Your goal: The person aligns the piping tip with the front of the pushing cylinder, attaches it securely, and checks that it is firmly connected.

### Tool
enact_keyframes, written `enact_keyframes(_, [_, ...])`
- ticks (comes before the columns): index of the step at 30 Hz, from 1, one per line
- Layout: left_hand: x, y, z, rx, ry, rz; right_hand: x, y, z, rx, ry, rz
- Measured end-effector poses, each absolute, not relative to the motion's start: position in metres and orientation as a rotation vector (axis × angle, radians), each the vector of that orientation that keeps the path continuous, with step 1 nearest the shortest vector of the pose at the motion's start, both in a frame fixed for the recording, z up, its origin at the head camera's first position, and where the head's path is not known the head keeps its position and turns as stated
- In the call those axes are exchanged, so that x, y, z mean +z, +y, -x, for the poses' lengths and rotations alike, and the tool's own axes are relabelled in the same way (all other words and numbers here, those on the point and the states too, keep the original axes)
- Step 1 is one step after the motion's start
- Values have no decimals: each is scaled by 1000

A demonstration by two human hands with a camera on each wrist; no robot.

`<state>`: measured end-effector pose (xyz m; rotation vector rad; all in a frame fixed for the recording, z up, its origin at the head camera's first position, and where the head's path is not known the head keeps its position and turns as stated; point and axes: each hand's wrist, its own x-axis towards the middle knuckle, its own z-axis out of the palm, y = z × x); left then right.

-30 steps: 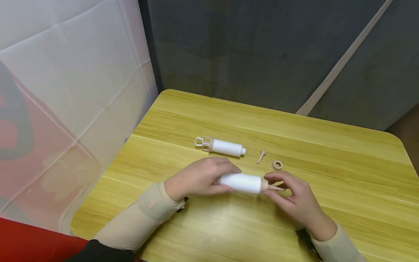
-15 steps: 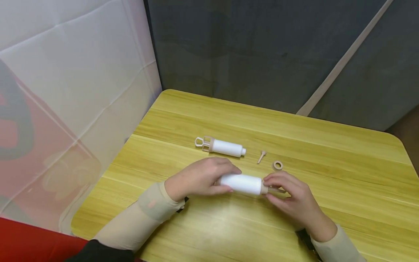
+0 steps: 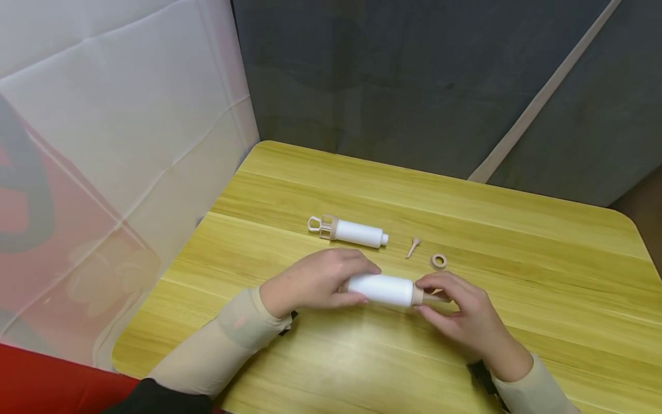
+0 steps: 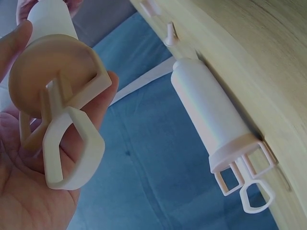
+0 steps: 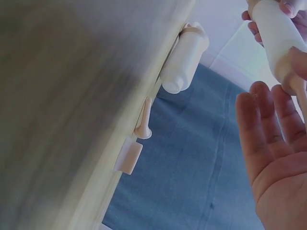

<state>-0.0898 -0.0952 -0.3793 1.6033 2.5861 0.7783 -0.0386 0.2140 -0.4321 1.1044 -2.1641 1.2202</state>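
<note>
My left hand [image 3: 323, 279] grips the handle end of a big white syringe [image 3: 385, 289] lying crosswise in front of me. In the left wrist view its beige flange [image 4: 53, 67] and pale pull ring [image 4: 88, 153] stick out past the fingers. At the other end, the thumb and a finger of my right hand [image 3: 468, 310] pinch a beige screw collar [image 3: 417, 294]. A slim nozzle [image 3: 435, 298] juts from this collar toward the right palm. The right wrist view shows the other right fingers [image 5: 268, 124] stretched out below the collar.
A second white syringe [image 3: 359, 233], with a pull ring, lies on the wooden table [image 3: 320, 178] beyond the hands. To its right are a loose beige nozzle [image 3: 413, 247] and a beige ring collar [image 3: 438, 267]. A dark curtain [image 3: 362, 86] hangs behind the table.
My right finger and thumb shift slightly round the collar, and the nozzle's visible angle changes a little. The left hand holds the syringe in the same place.
</note>
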Motion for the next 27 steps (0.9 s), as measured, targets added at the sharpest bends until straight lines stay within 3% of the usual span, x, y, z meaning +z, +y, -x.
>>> enact_keyframes(27, [-382,-94,87,736,2538,-1621,-430,217,33,1239,-2337,-1105])
